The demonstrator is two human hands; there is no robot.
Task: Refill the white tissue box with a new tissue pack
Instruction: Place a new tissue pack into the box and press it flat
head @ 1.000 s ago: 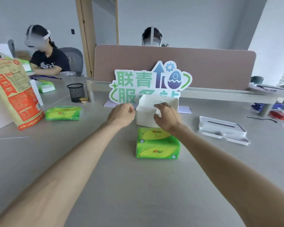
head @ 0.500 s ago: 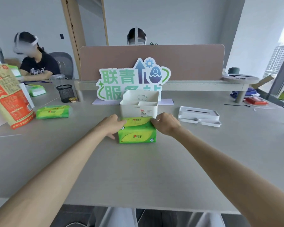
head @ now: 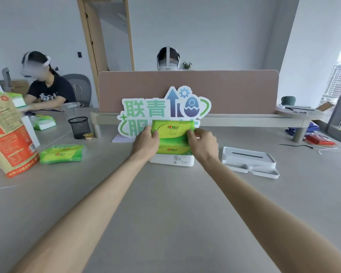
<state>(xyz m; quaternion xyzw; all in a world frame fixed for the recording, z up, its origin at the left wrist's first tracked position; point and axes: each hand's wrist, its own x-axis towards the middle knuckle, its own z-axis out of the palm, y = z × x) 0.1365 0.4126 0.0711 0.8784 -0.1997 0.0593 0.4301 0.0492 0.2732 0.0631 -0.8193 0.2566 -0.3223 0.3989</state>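
The green tissue pack [head: 172, 137] is held tilted over the open white tissue box [head: 172, 160], its lower edge at the box's opening. My left hand [head: 145, 141] grips the pack's left end and my right hand [head: 203, 143] grips its right end. Only the front wall of the box shows below the pack; the box's inside is hidden. The box's white lid [head: 248, 160] with its slot lies apart on the table to the right.
A second green tissue pack [head: 61, 153] lies at left, next to an orange paper bag [head: 8, 134]. A black mesh cup [head: 79, 127] and a green-and-blue sign [head: 163, 110] stand behind the box. Two people sit beyond the divider and at the far left.
Both hands left the box, closed on the ends of the green pack lying in front of it, and lifted the pack up over the box's opening.
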